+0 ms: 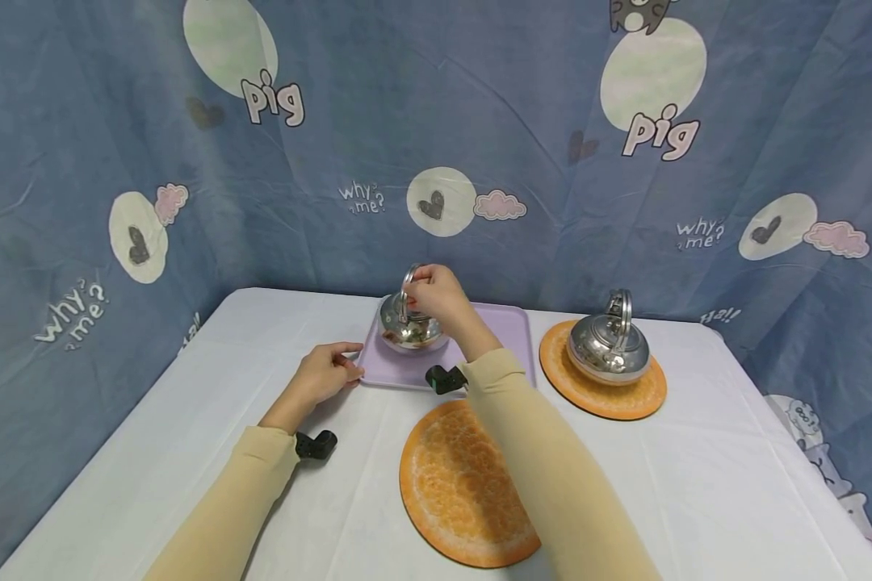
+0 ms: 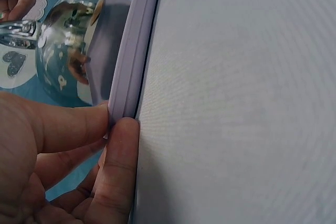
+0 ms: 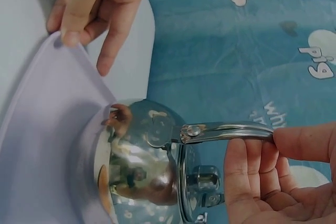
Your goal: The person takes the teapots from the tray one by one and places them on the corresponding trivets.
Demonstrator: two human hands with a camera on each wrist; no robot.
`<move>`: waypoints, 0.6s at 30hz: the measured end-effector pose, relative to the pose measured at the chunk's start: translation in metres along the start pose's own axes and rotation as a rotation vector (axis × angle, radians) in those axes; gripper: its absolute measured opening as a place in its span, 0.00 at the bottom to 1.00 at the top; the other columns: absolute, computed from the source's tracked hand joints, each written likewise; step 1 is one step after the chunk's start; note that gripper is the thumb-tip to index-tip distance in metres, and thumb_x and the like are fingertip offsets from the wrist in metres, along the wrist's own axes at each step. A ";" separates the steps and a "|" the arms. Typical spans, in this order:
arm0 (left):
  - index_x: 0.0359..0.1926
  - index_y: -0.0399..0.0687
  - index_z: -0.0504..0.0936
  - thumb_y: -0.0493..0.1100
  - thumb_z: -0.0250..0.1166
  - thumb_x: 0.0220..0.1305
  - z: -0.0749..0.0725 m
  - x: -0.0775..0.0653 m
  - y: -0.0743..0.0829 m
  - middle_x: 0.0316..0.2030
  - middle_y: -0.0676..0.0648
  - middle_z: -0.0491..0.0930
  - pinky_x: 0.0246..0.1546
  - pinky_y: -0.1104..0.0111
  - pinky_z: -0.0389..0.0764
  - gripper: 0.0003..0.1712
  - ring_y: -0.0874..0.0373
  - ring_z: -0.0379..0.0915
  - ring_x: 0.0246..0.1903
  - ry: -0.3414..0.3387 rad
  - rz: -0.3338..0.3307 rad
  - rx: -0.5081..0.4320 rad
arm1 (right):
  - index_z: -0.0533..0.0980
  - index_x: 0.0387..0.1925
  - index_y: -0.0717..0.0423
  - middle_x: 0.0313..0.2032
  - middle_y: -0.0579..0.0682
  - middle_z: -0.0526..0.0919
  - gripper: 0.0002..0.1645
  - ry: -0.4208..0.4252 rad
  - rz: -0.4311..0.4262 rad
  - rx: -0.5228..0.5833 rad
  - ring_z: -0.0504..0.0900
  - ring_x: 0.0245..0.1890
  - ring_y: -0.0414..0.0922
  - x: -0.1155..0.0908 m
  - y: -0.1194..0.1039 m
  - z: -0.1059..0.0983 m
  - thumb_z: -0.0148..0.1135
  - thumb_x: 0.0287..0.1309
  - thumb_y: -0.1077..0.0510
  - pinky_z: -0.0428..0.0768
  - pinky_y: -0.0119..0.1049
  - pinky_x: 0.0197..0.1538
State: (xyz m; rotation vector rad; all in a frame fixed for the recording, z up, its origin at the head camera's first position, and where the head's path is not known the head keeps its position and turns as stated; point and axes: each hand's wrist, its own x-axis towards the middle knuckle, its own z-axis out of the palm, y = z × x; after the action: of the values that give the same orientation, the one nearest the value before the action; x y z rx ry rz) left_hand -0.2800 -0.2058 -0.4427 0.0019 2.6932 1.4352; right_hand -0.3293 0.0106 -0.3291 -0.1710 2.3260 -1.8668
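Note:
A shiny metal kettle is at the left part of a lilac tray. My right hand grips its raised handle; in the right wrist view, fingers and thumb wrap the metal handle above the lid knob. My left hand is at the tray's near left corner. Seen from the left wrist, its thumb and a finger pinch the tray's rim. A second metal kettle, handle up, stands on a round orange mat to the right.
Another round orange mat lies in front of the tray, partly covered by my right sleeve. White cloth covers the table. Behind it hangs a blue patterned curtain.

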 end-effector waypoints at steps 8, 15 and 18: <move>0.72 0.37 0.78 0.36 0.68 0.71 0.000 0.000 -0.001 0.38 0.42 0.83 0.37 0.71 0.83 0.29 0.58 0.83 0.33 0.003 -0.007 0.011 | 0.72 0.61 0.70 0.39 0.51 0.77 0.18 -0.012 -0.003 -0.040 0.80 0.37 0.43 -0.006 -0.003 -0.016 0.58 0.77 0.64 0.86 0.46 0.60; 0.71 0.37 0.78 0.36 0.69 0.71 0.000 0.000 -0.001 0.39 0.42 0.82 0.36 0.72 0.83 0.29 0.59 0.83 0.33 0.009 -0.002 0.013 | 0.71 0.62 0.69 0.43 0.53 0.79 0.18 -0.027 -0.015 -0.045 0.81 0.40 0.45 -0.012 -0.006 -0.027 0.57 0.78 0.63 0.86 0.43 0.58; 0.71 0.37 0.78 0.36 0.69 0.71 0.001 0.001 -0.001 0.39 0.42 0.82 0.36 0.72 0.82 0.29 0.59 0.83 0.33 0.008 0.000 0.020 | 0.70 0.61 0.69 0.45 0.54 0.79 0.18 -0.037 -0.026 -0.051 0.82 0.41 0.46 -0.016 -0.007 -0.032 0.57 0.77 0.63 0.86 0.42 0.57</move>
State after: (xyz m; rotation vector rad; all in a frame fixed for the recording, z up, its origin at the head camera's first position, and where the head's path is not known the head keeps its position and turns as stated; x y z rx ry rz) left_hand -0.2804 -0.2059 -0.4437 -0.0029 2.7130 1.4116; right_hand -0.3201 0.0424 -0.3144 -0.2411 2.3594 -1.8004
